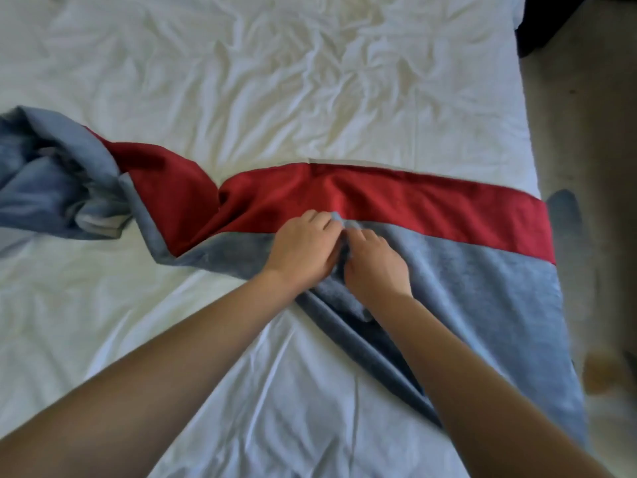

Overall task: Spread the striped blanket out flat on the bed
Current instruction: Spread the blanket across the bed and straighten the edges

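Partly spread striped blanket (448, 257): right portion flat on bed (241, 81), left end bunched, about half remaining. Curled fingers (325, 224) of left hand (303, 250) and right hand (372, 267) pinching its middle.

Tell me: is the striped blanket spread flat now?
Not flat. The striped blanket is twisted, bunched in a heap at the left.

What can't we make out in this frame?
Head view only:
- striped blanket: left end bunched, cut off by the frame's left edge; right end drapes over the bed side, out of sight.
- left hand and right hand: fingertips buried in the grey fold.
- brown object on the floor: blurred, unidentifiable.
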`<state>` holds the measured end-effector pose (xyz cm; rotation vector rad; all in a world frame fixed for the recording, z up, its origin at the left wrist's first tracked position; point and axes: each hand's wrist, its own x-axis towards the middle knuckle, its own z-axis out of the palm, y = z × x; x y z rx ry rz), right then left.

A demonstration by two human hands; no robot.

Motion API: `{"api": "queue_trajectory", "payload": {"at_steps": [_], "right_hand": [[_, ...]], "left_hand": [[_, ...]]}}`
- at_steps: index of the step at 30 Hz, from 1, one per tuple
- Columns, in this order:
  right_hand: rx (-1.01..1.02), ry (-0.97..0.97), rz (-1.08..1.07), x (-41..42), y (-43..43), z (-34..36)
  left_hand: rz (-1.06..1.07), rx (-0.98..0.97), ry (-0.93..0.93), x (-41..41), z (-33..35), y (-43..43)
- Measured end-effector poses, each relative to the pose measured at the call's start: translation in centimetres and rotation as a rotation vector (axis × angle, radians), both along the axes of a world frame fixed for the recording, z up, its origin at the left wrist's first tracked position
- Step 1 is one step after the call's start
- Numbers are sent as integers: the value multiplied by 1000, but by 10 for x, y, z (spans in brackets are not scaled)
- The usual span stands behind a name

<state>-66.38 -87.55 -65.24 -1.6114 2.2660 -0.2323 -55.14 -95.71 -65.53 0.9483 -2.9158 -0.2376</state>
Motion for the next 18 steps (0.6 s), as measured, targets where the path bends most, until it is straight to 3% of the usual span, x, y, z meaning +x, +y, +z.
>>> {"api": "queue_trajectory", "payload": {"at_steps": [5,11,15,18], "right_hand": [[15,13,-47,61,65,-19],[-88,295,-91,103,110,-36],[122,328,-138,107,110,-36],[153,331,-170,98,99,-36]], "left_hand": [[-147,-8,54,59,-18,46],[-193,-98,8,105,-41,60],[-245,-222,-33,99,-47,42],[-256,-245,-85,92,-48,31]]}}
